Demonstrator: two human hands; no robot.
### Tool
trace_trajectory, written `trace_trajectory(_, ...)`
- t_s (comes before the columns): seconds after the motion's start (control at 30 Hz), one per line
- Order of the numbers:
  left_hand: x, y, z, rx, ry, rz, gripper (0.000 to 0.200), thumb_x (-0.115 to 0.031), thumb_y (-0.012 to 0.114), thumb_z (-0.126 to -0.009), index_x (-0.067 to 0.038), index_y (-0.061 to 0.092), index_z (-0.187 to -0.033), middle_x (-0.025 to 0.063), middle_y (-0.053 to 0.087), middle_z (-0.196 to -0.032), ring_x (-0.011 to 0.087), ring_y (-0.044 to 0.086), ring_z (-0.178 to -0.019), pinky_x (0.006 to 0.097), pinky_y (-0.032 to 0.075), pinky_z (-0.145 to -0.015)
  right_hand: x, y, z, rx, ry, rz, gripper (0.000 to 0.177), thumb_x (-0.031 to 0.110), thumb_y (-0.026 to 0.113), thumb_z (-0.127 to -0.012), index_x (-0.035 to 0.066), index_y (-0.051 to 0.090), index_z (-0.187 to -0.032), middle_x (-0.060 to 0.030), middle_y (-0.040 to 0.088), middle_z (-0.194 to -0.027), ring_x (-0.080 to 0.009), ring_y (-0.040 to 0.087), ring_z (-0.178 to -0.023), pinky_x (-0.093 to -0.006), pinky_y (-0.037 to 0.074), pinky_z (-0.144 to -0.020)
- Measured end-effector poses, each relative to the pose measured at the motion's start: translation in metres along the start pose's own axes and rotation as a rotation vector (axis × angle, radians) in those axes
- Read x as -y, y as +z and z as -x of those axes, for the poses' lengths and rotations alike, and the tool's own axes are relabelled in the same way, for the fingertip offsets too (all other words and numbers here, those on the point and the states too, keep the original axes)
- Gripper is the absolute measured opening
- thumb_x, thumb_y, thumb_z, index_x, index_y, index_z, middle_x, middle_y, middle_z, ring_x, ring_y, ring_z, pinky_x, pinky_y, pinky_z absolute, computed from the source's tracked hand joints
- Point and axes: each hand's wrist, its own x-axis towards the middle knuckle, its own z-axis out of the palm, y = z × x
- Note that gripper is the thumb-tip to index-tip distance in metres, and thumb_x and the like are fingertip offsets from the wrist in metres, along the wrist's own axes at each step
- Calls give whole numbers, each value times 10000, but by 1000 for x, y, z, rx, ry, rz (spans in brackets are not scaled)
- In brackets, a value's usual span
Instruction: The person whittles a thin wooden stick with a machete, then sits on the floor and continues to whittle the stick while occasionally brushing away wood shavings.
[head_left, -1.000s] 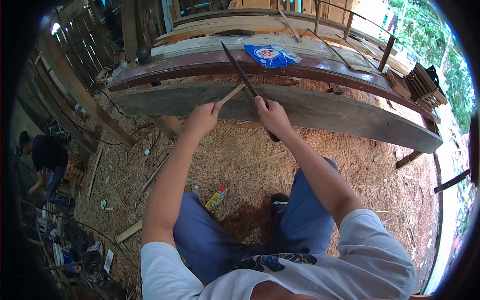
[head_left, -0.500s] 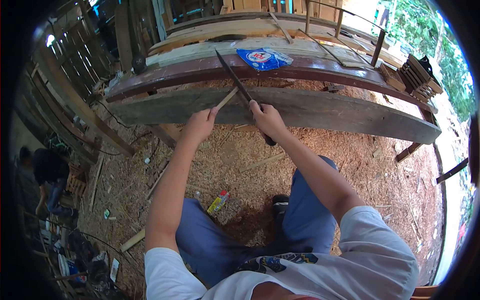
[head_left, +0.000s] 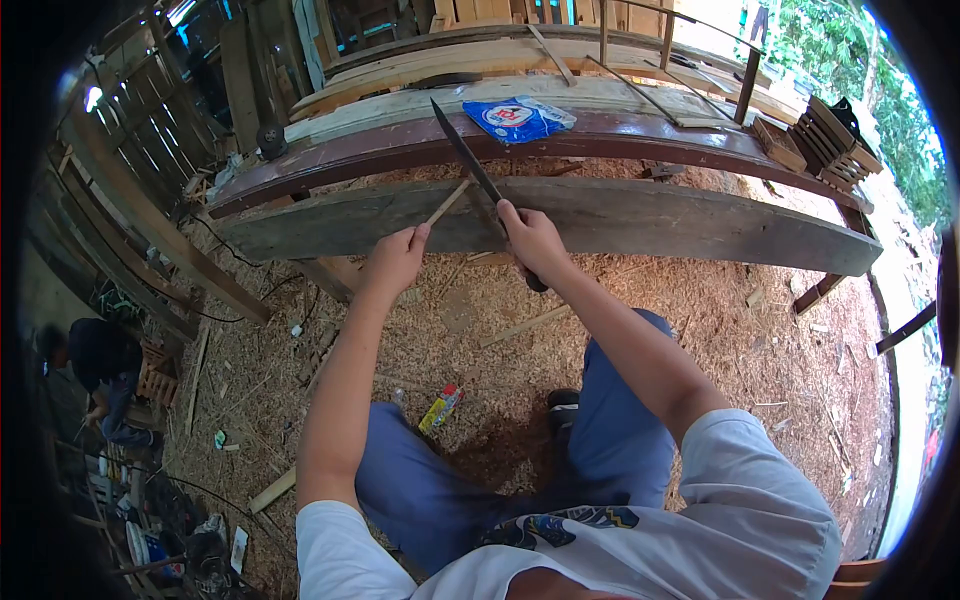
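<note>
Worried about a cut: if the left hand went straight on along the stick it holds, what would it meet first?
The left hand would probably meet the blade of the knife, which the right hand holds across the far end of the stick; depth is unclear.

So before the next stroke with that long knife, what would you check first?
1. Left hand closed on the stick: ok.
2. Right hand wrapped round the handle of the knife: ok.
3. Blade meets the stick beyond the left fingers, with a gap between: ok.
4. Blade points away from the body, toward the plank: ok.
5. Other person is far off to the left, out of the blade's line: ok.
6. Edge sharpness: cannot tell.
</note>
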Motion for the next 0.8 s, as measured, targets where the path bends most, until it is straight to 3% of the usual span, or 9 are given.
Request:
trace_trajectory(0.2, 5, -1, -4, 54, -92, 116, 523, -486, 434, -1134, -44, 690, -1020, 239, 701, -844, 466, 692, -862, 532, 524, -749, 3, -5, 6, -13, -18, -92, 543, 513, 559, -1083, 34, 594, -828, -10, 512, -553, -136, 472, -367, -339, 379, -374)
trace_trajectory(0.3, 4, 10, -4, -136, 64, 98, 402, -437, 454, -1137, -87, 649, -1169, 228, 712, -857, 461, 702, -829, 521, 526, -719, 7, -5, 7, -12, -36, -72, 531, 515, 555, -1093, 49, 565, -840, -2, 499, -552, -115, 453, -364, -310, 367, -353)
trace_trajectory(0.4, -5, 5, -1, -70, 88, 97, 317, -387, 468, -1137, -142, 572, -1310, 222, 734, -899, 464, 715, -823, 534, 528, -703, 4, -3, 6, 4, -54, -80, 528, 516, 553, -1098, 55, 556, -842, 1, 499, -558, -104, 451, -369, -295, 366, -351)
trace_trajectory(0.5, -1, 10, -3, -138, 195, 119, 276, -345, 486, -1131, -171, 548, -1336, 224, 748, -924, 472, 725, -849, 569, 513, -700, 4, -3, 8, -10, -65, -34, 531, 515, 557, -1098, 53, 563, -837, 0, 510, -567, -100, 458, -376, -293, 371, -364)
trace_trajectory(0.6, -6, 8, -1, -63, 122, 1, 270, -299, 484, -1128, -198, 507, -1378, 220, 751, -927, 474, 727, -869, 599, 513, -693, 4, -6, 8, -15, -77, 25, 529, 514, 562, -1096, 54, 569, -834, 2, 517, -574, -95, 464, -383, -291, 373, -375)
trace_trajectory(0.7, -6, 18, 2, -218, 223, -94, 311, -271, 479, -1128, -228, 446, -1434, 211, 754, -914, 471, 728, -851, 601, 535, -673, 4, -6, 10, -29, -69, 39, 567, 535, 573, -1071, 23, 611, -831, -13, 534, -593, -130, 516, -422, -332, 406, -405)
trace_trajectory(0.8, -9, 16, -4, -174, 167, -184, 356, -268, 481, -1127, -239, 393, -1470, 204, 756, -913, 468, 730, -838, 594, 562, -663, 5, -6, 8, -38, -78, 51, 593, 547, 576, -1058, 6, 628, -820, -23, 544, -601, -150, 543, -443, -355, 427, -430)
